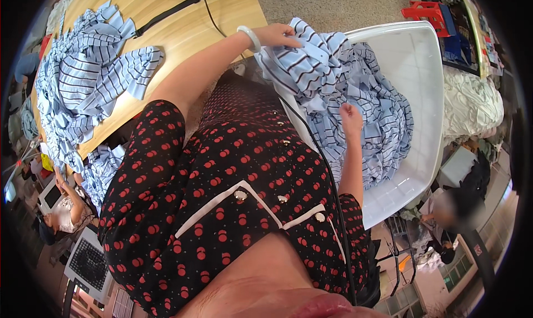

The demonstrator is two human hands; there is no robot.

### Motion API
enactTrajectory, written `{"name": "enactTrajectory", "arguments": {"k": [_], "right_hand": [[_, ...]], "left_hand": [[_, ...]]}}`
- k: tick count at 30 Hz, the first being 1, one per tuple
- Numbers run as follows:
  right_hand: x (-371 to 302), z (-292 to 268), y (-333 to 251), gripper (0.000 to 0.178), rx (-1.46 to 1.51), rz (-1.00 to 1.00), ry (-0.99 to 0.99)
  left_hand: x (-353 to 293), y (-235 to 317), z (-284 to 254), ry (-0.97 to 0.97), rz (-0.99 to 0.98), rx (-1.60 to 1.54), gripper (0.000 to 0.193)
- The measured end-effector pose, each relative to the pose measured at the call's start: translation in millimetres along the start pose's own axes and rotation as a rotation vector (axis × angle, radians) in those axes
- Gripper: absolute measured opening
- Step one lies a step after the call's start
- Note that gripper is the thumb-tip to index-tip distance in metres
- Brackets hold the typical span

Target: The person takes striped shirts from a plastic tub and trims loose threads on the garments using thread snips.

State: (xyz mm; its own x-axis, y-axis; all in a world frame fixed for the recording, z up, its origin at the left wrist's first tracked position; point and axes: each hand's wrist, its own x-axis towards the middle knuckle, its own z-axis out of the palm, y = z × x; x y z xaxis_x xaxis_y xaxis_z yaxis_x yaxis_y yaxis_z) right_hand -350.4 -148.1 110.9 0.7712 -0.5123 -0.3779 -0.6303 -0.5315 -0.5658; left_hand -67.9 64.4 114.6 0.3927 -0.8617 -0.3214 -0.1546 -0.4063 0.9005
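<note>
Lying on the table, striped shirts are seen. A striped garment is gripped by the left hand at the white tub. Right hand: fingers curled near heaped clothes inside; grip cannot be told.

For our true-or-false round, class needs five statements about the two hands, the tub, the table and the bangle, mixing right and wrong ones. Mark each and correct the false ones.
1. The left hand holds a light-blue striped garment. True.
2. The white tub contains plain red cloth. False: it contains light-blue garments with dark stripes.
3. A white bangle is worn on the left forearm. True.
4. The wooden table is on the person's right. False: it is on the person's left.
5. The right hand is above the wooden table. False: it is at the white tub.
</note>
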Motion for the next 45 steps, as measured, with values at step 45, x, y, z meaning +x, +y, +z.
{"name": "enactTrajectory", "arguments": {"k": [45], "right_hand": [[43, 20, -146, 0.015, 0.491, -0.475, 0.662]], "left_hand": [[-148, 17, 25, 1.187, 0.417, 0.334, 0.039]]}}
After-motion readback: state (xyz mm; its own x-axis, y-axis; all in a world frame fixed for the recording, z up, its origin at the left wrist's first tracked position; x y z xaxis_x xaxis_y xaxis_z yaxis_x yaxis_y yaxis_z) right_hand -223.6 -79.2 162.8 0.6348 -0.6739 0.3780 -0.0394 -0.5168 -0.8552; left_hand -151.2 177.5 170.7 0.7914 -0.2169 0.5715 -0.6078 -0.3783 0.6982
